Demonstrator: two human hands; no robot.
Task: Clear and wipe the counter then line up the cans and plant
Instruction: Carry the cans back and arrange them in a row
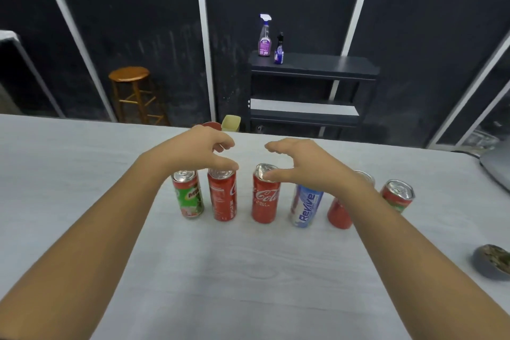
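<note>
the counter is pale grey with a faint wood grain, and its near half lies bare between the two forearms. its far edge runs across the view just behind the hands; a red cup and a yellowish cup show at that edge.

six cans stand upright in a rough row across the middle: a milo can, a coke can, a second coke can, a revive can, a red can partly hidden by the right forearm, and a red-and-green can a little further back at the right end. gaps between them are uneven, widest between the two coke cans.

the left hand hovers over the first coke can, fingers curled and spread, thumb at the can's top rim; it grips nothing. the right hand hovers beside the second coke can, fingers arched open, thumb across its top rim; whether it presses the can i cannot tell.

the plant, in a low dark pot, sits at the right edge, well apart from the row. a grey curved object cuts in at the far right.

behind the counter, dark wall panels with white strips, a wooden stool, and a black shelf carrying two spray bottles.
</note>
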